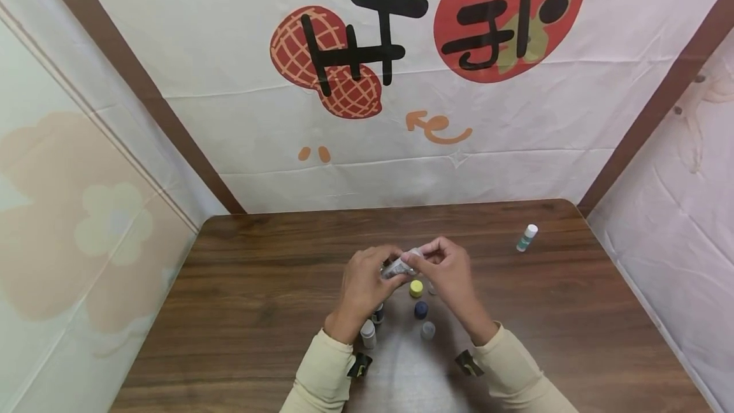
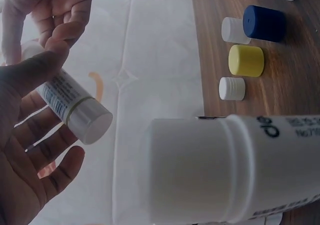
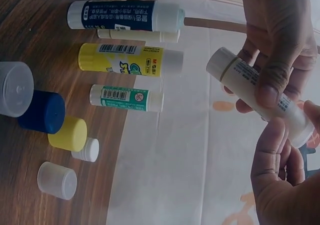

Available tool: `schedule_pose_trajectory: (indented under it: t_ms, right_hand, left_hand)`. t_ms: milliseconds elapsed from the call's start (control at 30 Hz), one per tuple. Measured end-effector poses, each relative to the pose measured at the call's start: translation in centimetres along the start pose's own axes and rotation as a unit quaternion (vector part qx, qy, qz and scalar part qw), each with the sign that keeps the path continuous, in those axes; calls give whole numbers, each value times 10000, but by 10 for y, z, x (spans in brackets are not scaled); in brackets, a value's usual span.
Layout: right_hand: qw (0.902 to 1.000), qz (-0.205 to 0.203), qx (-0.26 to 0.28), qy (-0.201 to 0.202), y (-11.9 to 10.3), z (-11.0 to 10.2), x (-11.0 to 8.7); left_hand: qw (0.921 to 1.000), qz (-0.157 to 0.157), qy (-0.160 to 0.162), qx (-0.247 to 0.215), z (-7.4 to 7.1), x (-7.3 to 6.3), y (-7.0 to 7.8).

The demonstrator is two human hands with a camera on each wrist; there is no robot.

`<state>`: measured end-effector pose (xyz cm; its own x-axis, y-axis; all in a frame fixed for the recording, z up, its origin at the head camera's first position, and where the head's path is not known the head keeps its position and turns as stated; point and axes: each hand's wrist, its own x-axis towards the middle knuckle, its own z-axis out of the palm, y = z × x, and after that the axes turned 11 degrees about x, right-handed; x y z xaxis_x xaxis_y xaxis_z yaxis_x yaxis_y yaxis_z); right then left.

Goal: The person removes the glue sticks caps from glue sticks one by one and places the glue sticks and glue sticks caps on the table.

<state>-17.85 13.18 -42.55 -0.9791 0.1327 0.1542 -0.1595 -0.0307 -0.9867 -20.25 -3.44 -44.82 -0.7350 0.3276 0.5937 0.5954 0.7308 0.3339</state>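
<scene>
My left hand [image 1: 365, 275] holds a white glue stick [image 3: 252, 82], tilted above the table, with the thumb laid along its printed label. At the stick's upper end my right hand [image 1: 450, 268] pinches it between thumb and fingers. The fingers hide part of that end, so whether a cap sits there is unclear. Below the hands several loose caps stand on the table: a yellow cap [image 3: 68, 133], a navy cap [image 3: 42, 111], a white cap [image 3: 87, 150] and translucent ones. Uncapped-looking glue sticks stand beside them, among them a yellow glue stick [image 3: 120, 60] and a navy glue stick [image 3: 117, 16].
A small green-labelled glue stick [image 3: 125, 98] stands in the same group. Farther off, another white-capped glue stick [image 1: 527, 238] stands at the right of the brown wooden table [image 1: 258, 311]. A printed cloth [image 1: 229, 113] hangs behind the table's back edge.
</scene>
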Motion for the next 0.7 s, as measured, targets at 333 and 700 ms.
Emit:
schedule_pose_trajectory:
  t_ms: [333, 700]
  right_hand:
    - [9995, -55, -243, -180, -21, 5, -8]
    - [9941, -1032, 330, -111, -5, -11, -3]
  left_hand:
    - [9999, -145, 46, 74, -6, -3, 0]
    - [9998, -93, 138, -118, -9, -4, -4]
